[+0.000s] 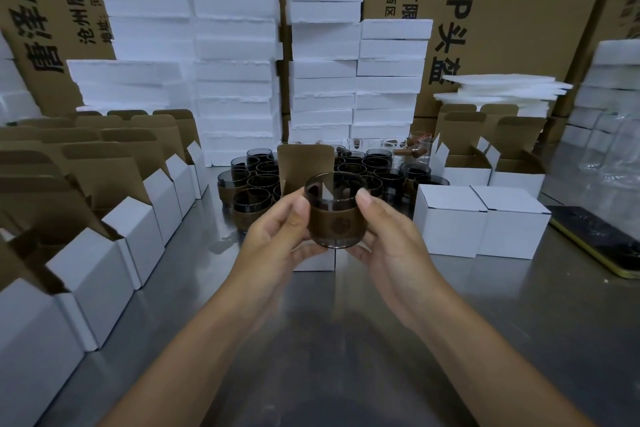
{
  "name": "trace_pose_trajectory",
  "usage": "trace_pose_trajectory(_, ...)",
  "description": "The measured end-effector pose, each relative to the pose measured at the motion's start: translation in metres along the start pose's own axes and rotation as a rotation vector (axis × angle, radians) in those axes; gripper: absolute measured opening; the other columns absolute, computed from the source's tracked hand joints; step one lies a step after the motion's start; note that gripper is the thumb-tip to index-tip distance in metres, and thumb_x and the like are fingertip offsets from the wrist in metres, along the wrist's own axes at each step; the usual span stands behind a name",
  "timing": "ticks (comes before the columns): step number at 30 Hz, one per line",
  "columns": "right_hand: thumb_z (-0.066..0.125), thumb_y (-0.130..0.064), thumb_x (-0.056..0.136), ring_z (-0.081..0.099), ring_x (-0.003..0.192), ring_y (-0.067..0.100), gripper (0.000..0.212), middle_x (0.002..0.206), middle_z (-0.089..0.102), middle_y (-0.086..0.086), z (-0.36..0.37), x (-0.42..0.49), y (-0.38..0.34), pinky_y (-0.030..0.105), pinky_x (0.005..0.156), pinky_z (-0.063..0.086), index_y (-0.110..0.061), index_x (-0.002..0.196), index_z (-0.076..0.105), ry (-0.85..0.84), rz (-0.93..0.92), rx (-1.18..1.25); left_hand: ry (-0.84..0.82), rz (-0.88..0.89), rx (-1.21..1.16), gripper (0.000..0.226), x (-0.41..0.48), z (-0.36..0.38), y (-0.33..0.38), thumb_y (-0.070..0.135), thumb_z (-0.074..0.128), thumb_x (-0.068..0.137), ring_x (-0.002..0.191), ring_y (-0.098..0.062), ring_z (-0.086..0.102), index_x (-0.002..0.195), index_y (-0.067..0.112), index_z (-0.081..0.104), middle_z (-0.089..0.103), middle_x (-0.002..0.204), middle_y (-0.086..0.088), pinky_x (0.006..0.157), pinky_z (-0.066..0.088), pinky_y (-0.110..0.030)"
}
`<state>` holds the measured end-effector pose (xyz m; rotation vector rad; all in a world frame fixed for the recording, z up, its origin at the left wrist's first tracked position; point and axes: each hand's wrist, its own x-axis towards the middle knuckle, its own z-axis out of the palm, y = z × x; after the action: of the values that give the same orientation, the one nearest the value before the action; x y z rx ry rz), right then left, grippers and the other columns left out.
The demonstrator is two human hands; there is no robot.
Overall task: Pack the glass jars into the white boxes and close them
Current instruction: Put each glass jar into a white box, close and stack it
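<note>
Left hand (277, 239) and right hand (391, 243) both grip one smoky round glass jar with a brown band (335, 215), thumbs by the rim, fingers curled beneath. Jar upright, held above the shiny steel table (329, 340), in front of an open white cardboard box (317, 262) with its flap raised. Cluster of dark jars (256, 184) behind. Two closed white boxes (481, 218) at right; row of open white boxes (104, 253) at left.

A row of open boxes (104, 253) lines the counter's (346, 322) left side. Grouped jars (263, 184) stand mid-back, foam stacks (322, 80) behind them. Before them, the left hand (277, 232) and right hand (391, 239) hold one jar (336, 215) over a box (317, 263). To the right sit two closed boxes (485, 229), then a phone (602, 243).
</note>
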<state>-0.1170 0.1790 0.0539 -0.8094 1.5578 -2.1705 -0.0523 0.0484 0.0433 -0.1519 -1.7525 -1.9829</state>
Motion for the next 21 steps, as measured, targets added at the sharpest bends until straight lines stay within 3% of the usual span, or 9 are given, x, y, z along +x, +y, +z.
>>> trace_pose_trajectory(2, 0.065, -0.045, 0.076, 0.064, 0.108, 0.016, 0.046, 0.11, 0.071, 0.003, -0.0002, -0.0002, -0.0007, 0.023, 0.081, 0.052, -0.017, 0.112, 0.067, -0.033, -0.016, 0.005, 0.036, -0.003, -0.02, 0.042, 0.001, -0.0006, 0.0009, 0.051, 0.057, 0.081, 0.108, -0.022, 0.064, 0.112, 0.025, 0.068, 0.069, 0.114, -0.005, 0.078, 0.053, -0.023)
trace_pose_trajectory(7, 0.064, -0.035, 0.07, 0.061, 0.113, 0.01, 0.06, 0.119, 0.067, -0.002, -0.0014, 0.0012, -0.0019, 0.032, 0.095, 0.047, -0.024, 0.128, 0.058, -0.057, -0.017, 0.051, 0.055, 0.026, -0.063, 0.045, 0.0009, -0.0025, 0.0015, 0.035, 0.062, 0.081, 0.112, -0.023, 0.063, 0.121, 0.014, 0.063, 0.068, 0.117, -0.008, 0.084, 0.052, -0.024)
trace_pose_trajectory(14, 0.055, -0.01, 0.089, 0.061, 0.114, 0.017, 0.037, 0.116, 0.068, -0.003, -0.0014, 0.0044, 0.0015, 0.029, 0.089, 0.047, -0.034, 0.116, 0.062, -0.041, -0.016, 0.084, 0.038, 0.054, -0.12, 0.046, 0.0004, -0.0051, 0.0004, 0.015, 0.057, 0.084, 0.117, -0.026, 0.059, 0.129, 0.008, 0.056, 0.064, 0.122, -0.012, 0.092, 0.051, -0.029)
trace_pose_trajectory(18, 0.054, -0.008, 0.089, 0.062, 0.111, 0.015, 0.037, 0.115, 0.069, -0.004, -0.002, 0.0044, 0.0016, 0.023, 0.081, 0.049, -0.036, 0.112, 0.064, -0.062, -0.017, 0.089, 0.047, 0.058, -0.131, 0.045, -0.0001, -0.0057, -0.0003, 0.013, 0.058, 0.083, 0.117, -0.027, 0.059, 0.128, 0.007, 0.057, 0.065, 0.122, -0.013, 0.089, 0.051, -0.028)
trace_pose_trajectory(21, 0.058, -0.013, 0.087, 0.062, 0.112, 0.013, 0.037, 0.116, 0.069, -0.003, -0.0038, 0.005, 0.0022, 0.025, 0.085, 0.049, -0.031, 0.12, 0.061, -0.081, -0.022, 0.075, 0.066, 0.054, -0.118, 0.047, -0.0006, -0.0064, -0.0007, 0.018, 0.061, 0.081, 0.116, -0.025, 0.06, 0.127, 0.009, 0.057, 0.066, 0.121, -0.011, 0.09, 0.051, -0.029)
